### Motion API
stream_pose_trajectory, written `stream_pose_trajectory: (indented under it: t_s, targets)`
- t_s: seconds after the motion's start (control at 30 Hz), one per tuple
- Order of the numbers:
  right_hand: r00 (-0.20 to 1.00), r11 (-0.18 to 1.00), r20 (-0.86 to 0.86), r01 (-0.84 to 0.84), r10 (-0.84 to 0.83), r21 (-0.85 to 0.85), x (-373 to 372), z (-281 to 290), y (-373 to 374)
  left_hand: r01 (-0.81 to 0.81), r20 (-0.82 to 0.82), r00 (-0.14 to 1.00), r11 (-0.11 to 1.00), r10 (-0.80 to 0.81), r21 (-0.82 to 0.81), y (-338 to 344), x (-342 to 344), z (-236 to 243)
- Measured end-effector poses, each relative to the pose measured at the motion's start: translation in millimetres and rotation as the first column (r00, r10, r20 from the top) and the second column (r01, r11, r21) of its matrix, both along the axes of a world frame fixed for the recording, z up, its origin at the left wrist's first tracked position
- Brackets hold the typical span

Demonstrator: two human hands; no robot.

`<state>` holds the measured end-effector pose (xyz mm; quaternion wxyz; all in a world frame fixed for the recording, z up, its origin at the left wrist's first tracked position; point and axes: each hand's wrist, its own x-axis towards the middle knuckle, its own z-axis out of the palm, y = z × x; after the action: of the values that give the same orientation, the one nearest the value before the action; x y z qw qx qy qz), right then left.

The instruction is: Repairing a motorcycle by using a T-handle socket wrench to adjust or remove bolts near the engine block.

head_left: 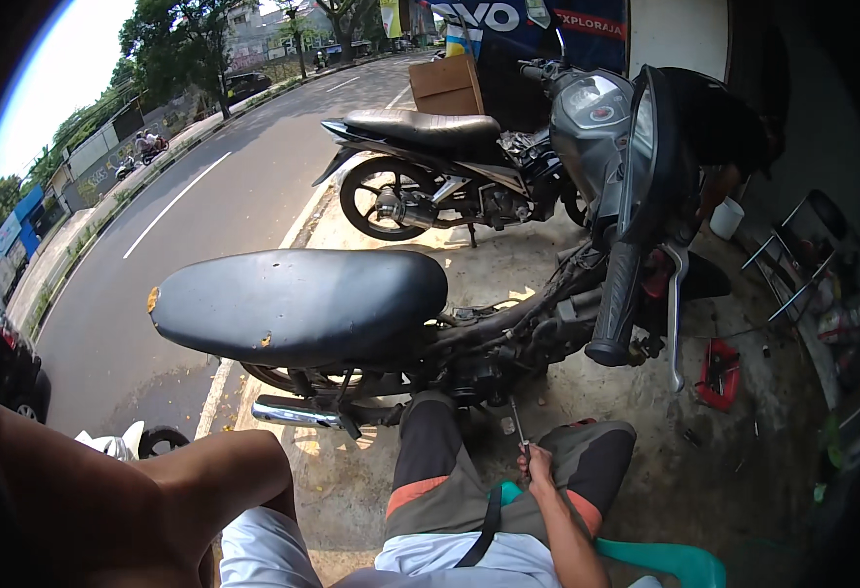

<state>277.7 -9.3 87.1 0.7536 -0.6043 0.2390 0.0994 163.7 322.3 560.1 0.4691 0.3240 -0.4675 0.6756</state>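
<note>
My right hand (pixel 537 465) is closed around a slim, long-shafted metal hand tool (pixel 519 425). The tool's far end reaches the lower engine (pixel 479 377) of the near motorcycle; exactly where it touches is too small to make out. My left arm (pixel 224 461) is bent up at the lower left, elbow toward the middle, and its hand is out of the picture. I sit low beside the motorcycle, my knees against its side. Its long black seat (pixel 302 299) has torn spots, and the handlebar grip (pixel 618 304) and silver lever (pixel 678 314) are at the right.
A second motorcycle (pixel 420 132) stands beyond, with a cardboard box (pixel 446 86) behind it. A person in black (pixel 719 118) bends at the right, near a white container (pixel 727 218). A red tray (pixel 716 372) and a folding chair (pixel 802 250) are on that side. The road (pixel 185 196) runs along the left.
</note>
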Motion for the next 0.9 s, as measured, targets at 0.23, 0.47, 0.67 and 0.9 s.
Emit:
stream_pose_trajectory:
  t_s: [0.23, 0.47, 0.67, 0.9]
  targets:
    - [0.993, 0.996, -0.113, 0.048, -0.039, 0.079, -15, -9, 1, -0.045, 0.044, 0.998, 0.995, 0.049, -0.087, -6, -14, -11]
    - [0.985, 0.992, -0.152, 0.099, -0.087, 0.073, -18, -14, -12, -0.12, 0.062, 0.99, 0.985, 0.128, -0.122, -60, -2, 12]
    - [0.996, 0.979, -0.042, -0.064, 0.074, 0.193, -24, -1, -9, -0.014, -0.903, 0.429, 1.0, -0.003, -0.01, -84, 117, -167]
    - [0.979, 0.972, 0.14, -0.173, 0.151, 0.158, -18, 17, 18, 0.366, -0.775, -0.48, 0.897, 0.412, 0.25, -157, 209, -406]
